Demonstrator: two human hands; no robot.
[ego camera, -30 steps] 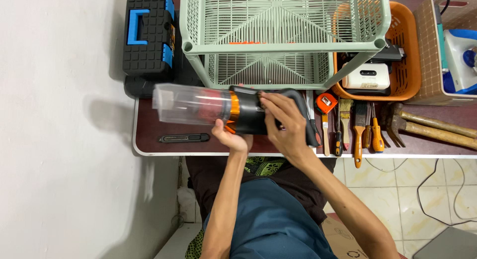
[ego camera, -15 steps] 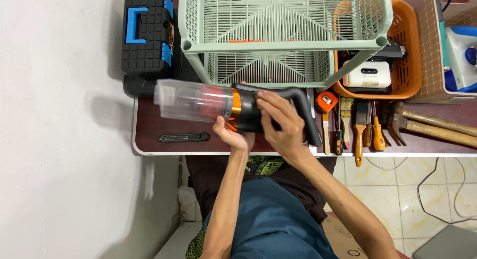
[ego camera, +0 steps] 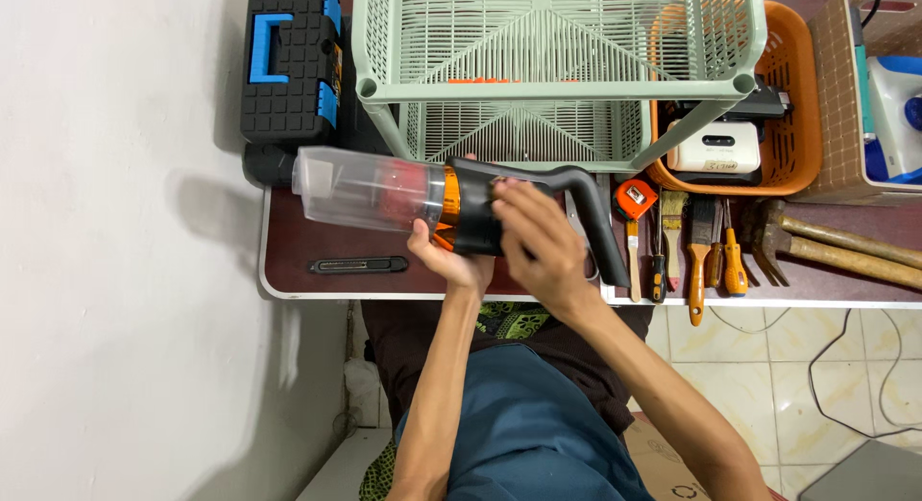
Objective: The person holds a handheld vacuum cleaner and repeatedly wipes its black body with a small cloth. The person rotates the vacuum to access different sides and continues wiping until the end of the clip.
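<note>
Nearest to us, our lap and both forearms fill the bottom of the view, above a tiled floor (ego camera: 845, 347). Our left hand (ego camera: 449, 261) cups the handheld vacuum (ego camera: 461, 201) from beneath, fingers closed around its orange band, and our right hand (ego camera: 538, 242) lies over the black motor body, fingers curled down on it just by the base of the curved handle. We hold the vacuum level above the front part of the dark brown table (ego camera: 307, 251), its clear dust cup pointing left toward the white wall. Below the cup, a slim black utility knife (ego camera: 357, 265) lies flat on the table. Right of our hands lie an orange tape measure (ego camera: 634, 198), paintbrushes (ego camera: 706, 242), screwdrivers (ego camera: 658, 270) and wooden-handled hammers (ego camera: 836, 246). Farther back stands a pale green lattice rack (ego camera: 557, 49), its front edge just behind the vacuum. Left of it sits a black toolbox (ego camera: 288, 64) with a blue handle, and right of it an orange basket (ego camera: 802, 107) holding a white device.
</note>
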